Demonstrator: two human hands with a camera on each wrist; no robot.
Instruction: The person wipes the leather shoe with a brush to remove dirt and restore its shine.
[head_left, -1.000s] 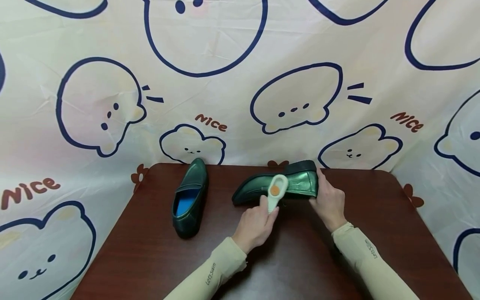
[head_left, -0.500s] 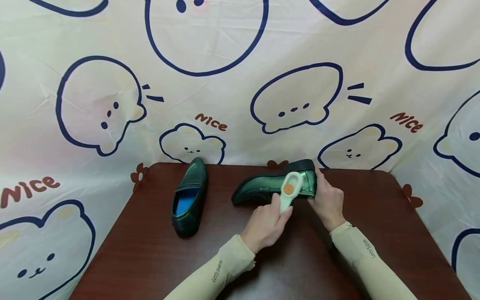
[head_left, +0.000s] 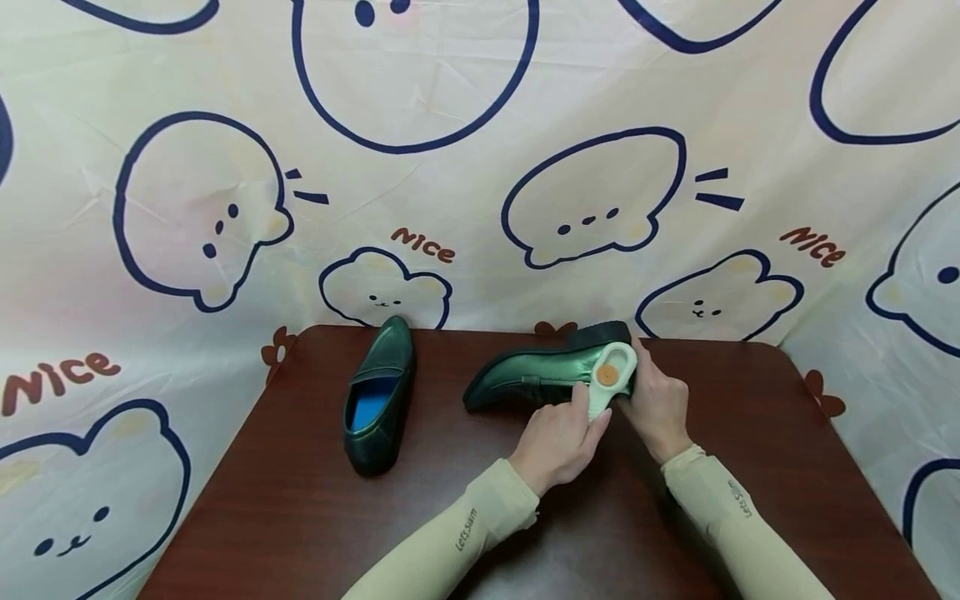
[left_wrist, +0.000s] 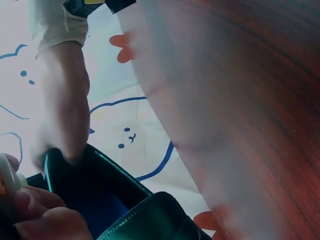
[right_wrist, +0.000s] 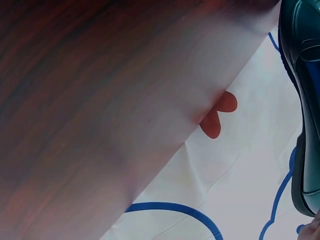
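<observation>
A shiny dark green loafer point(head_left: 555, 364) lies on its side, toe left, its sole turned toward the back. My right hand point(head_left: 658, 408) grips it by the heel. In my left hand point(head_left: 558, 442) is a pale green tool point(head_left: 609, 377) with a rounded head and an orange disc, pinched by its short handle. The tool's head is over the loafer's side near the heel; its underside is hidden. The left wrist view shows the loafer's opening point(left_wrist: 100, 200) and blue inside. The right wrist view catches only the loafer's edge point(right_wrist: 306, 115).
The matching green loafer point(head_left: 386, 354), with a blue insole, stands upright on the left of the brown wooden table point(head_left: 300, 517). A cartoon-printed cloth point(head_left: 465, 192) hangs behind the table's back edge and at both sides.
My left hand has slid the pale green tool rightward along the loafer's side, from its middle to near the heel. The right hand and both loafers stay almost in place.
</observation>
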